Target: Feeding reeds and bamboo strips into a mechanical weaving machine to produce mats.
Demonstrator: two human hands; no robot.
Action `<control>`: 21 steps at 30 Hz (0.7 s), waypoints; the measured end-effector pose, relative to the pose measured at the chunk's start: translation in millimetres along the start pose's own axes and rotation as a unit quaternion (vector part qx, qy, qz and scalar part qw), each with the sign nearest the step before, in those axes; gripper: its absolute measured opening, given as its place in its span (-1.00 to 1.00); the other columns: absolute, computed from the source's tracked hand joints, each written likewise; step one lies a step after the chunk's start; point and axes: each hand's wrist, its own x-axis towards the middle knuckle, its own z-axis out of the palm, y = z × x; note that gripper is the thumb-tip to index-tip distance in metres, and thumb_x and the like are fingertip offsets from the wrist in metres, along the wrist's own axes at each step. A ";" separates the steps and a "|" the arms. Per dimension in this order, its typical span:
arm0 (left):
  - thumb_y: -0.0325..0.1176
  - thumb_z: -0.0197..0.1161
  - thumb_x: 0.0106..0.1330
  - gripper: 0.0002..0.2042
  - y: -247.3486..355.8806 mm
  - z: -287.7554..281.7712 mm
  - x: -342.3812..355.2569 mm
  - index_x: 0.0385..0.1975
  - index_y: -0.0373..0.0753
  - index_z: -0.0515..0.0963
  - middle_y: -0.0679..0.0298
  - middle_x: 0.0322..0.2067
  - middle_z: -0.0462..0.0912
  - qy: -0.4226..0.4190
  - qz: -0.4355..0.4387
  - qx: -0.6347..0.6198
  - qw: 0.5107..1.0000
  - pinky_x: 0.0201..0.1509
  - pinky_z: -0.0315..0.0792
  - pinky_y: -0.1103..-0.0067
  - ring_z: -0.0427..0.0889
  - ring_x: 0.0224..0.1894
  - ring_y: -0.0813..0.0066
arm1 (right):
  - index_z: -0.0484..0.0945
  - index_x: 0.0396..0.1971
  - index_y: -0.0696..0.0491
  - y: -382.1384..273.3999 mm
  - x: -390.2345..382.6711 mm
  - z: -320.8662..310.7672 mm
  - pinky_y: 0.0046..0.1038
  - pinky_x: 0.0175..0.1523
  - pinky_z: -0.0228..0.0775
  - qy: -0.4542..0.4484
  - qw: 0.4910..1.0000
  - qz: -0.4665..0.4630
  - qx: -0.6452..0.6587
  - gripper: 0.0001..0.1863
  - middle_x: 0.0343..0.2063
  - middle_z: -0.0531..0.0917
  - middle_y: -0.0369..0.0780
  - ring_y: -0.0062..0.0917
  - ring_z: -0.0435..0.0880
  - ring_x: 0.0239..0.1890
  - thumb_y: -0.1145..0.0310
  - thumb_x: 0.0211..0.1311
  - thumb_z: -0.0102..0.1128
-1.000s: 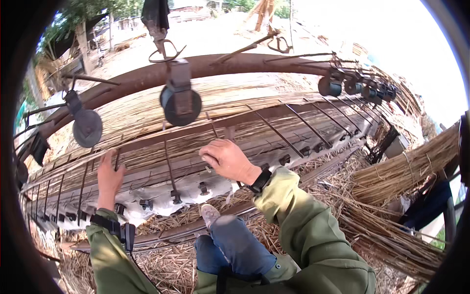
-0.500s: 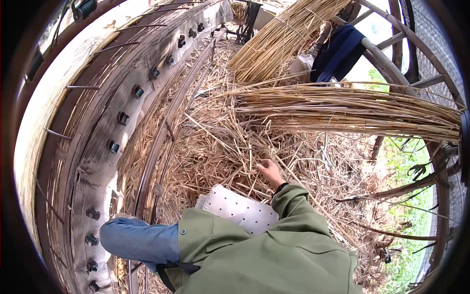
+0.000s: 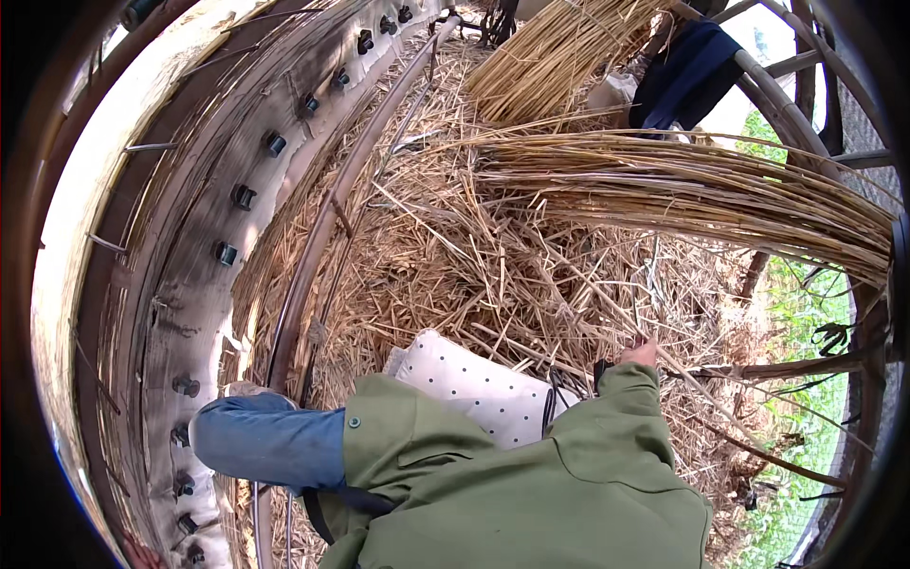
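My right hand (image 3: 641,352), at the end of a green sleeve, reaches out to the right over loose straw (image 3: 455,256). Its fingers look curled at a long pale straw stalk (image 3: 725,408) that slants down to the right; part of the grip is hidden. By the wrist, a thin dark loop (image 3: 550,403) lies against a white cushion-like thing with dark dots (image 3: 464,384), in front of my body. At the lower left rim, a small reddish shape (image 3: 142,555) may be fingers of my left hand, too cut off to read.
Beyond the straw lie a long bundle of stalks (image 3: 682,190) and a second bundle (image 3: 559,62), with dark blue cloth (image 3: 684,76) beside them. Along the left runs a curved metal rail (image 3: 308,256) before a pale strip with black spools (image 3: 275,142). Branches (image 3: 777,368) jut in at the right.
My right hand has moved right across the straw, away from the middle. The long stalk near it has shifted right too. The view has tilted slightly, and a reddish shape shows at lower left.
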 end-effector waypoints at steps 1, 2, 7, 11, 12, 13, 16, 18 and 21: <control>-0.07 -0.08 0.30 -0.73 -0.9 -0.3 2.5 -0.22 -0.11 0.40 0.33 -0.48 0.37 0.014 -0.046 0.008 0.999 -0.05 0.28 0.31 0.38 -0.33 0.38 | 0.40 -0.23 0.07 -16.2 -2.8 22.5 -0.51 -0.43 0.27 0.024 0.998 -0.055 0.021 -0.74 -0.49 0.51 -0.29 -0.59 0.40 -0.46 0.19 0.24 -0.04; -0.07 -0.08 0.30 -0.73 -2.8 -2.8 4.1 -0.22 -0.11 0.40 0.33 -0.48 0.37 0.018 -0.048 0.005 0.999 -0.05 0.28 0.31 0.38 -0.33 0.38 | 0.43 -0.29 0.10 -26.7 -15.0 49.4 -0.53 -0.38 0.29 -0.051 0.986 -0.156 -0.025 -0.78 -0.46 0.52 -0.27 -0.59 0.42 -0.43 0.25 0.23 -0.02; -0.14 0.08 0.24 -0.63 -28.8 -2.0 42.8 -0.05 -0.24 0.38 0.49 -0.77 0.21 -0.065 0.063 -0.270 0.959 -0.79 -0.08 0.80 0.04 -0.83 0.81 | 0.47 -0.37 0.12 -59.1 -165.4 180.5 -0.60 -0.43 0.25 -0.388 0.789 -0.460 -0.128 -0.90 -0.54 0.49 -0.33 -0.66 0.38 -0.52 0.42 0.18 0.06; -0.16 0.02 0.28 -0.69 -52.2 -14.8 62.3 -0.13 -0.25 0.41 0.52 -0.83 0.11 -0.040 0.040 -0.318 0.946 -0.82 -0.09 0.76 -0.01 -0.86 0.79 | 0.46 -0.31 0.14 -76.7 -356.6 237.9 -0.53 -0.50 0.28 -0.537 0.634 -0.557 -0.010 -0.86 -0.58 0.48 -0.19 -0.50 0.45 -0.60 0.48 0.10 0.10; -0.17 0.01 0.29 -0.71 -56.0 -16.8 64.3 -0.16 -0.25 0.41 0.52 -0.84 0.07 -0.028 0.054 -0.315 0.947 -0.83 -0.09 0.75 -0.02 -0.87 0.78 | 0.45 -0.28 0.17 -79.7 -405.6 241.4 -0.49 -0.53 0.30 -0.590 0.579 -0.559 0.057 -0.80 -0.57 0.48 -0.16 -0.42 0.48 -0.61 0.46 0.06 0.13; -0.18 -0.01 0.30 -0.73 -59.1 -19.2 64.3 -0.19 -0.25 0.42 0.53 -0.86 0.04 0.026 0.046 -0.339 0.939 -0.84 -0.09 0.75 -0.02 -0.88 0.77 | 0.45 -0.26 0.18 -81.4 -450.9 241.0 -0.48 -0.57 0.29 -0.629 0.504 -0.586 0.080 -0.75 -0.59 0.47 -0.18 -0.43 0.48 -0.62 0.45 0.04 0.15; -0.18 0.00 0.30 -0.73 -61.1 -20.2 62.6 -0.22 -0.28 0.42 0.51 -0.86 0.06 -0.079 0.077 -0.362 0.926 -0.85 -0.10 0.75 -0.02 -0.88 0.76 | 0.47 -0.25 0.13 -78.7 -557.1 221.3 -0.52 -0.59 0.31 -0.681 0.340 -0.639 0.108 -0.73 -0.59 0.45 -0.27 -0.50 0.49 -0.60 0.41 -0.02 0.14; -0.19 0.01 0.29 -0.73 -60.4 -18.2 61.6 -0.24 -0.28 0.42 0.50 -0.86 0.07 -0.032 0.082 -0.360 0.929 -0.86 -0.11 0.74 -0.02 -0.89 0.76 | 0.49 -0.26 0.09 -81.6 -592.6 217.6 -0.57 -0.58 0.32 -0.670 0.264 -0.682 0.129 -0.72 -0.58 0.47 -0.33 -0.57 0.50 -0.56 0.39 -0.06 0.11; -0.17 -0.02 0.29 -0.73 -58.8 -15.4 63.5 -0.28 -0.28 0.40 0.50 -0.88 0.05 -0.025 0.073 -0.365 0.928 -0.88 -0.13 0.73 -0.03 -0.91 0.75 | 0.49 -0.28 0.07 -90.3 -612.8 234.1 -0.58 -0.59 0.33 -0.643 0.214 -0.720 0.147 -0.70 -0.58 0.46 -0.38 -0.62 0.49 -0.56 0.41 -0.14 0.08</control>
